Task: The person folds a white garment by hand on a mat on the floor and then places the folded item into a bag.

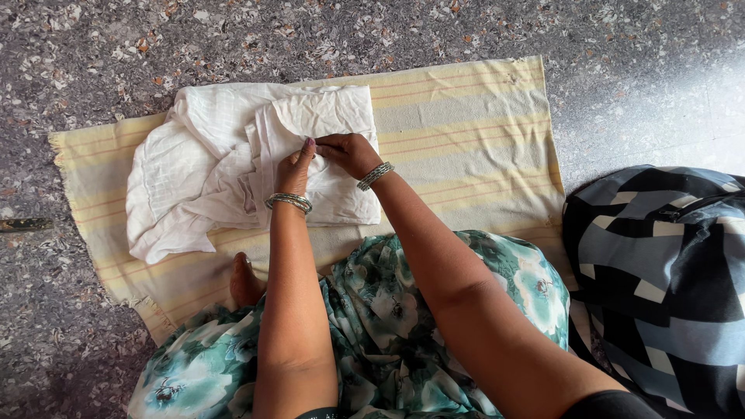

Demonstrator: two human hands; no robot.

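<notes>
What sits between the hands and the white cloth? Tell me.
Nothing visible. Both the left hand and the right hand already touch the white cloth lying on the striped mat.

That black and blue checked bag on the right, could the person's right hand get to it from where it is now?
Probably yes. The right hand is pinching the white cloth together with the left hand, but the checked bag lies right beside that arm, with only bare yellow striped mat between. It would have to let go first.
</notes>
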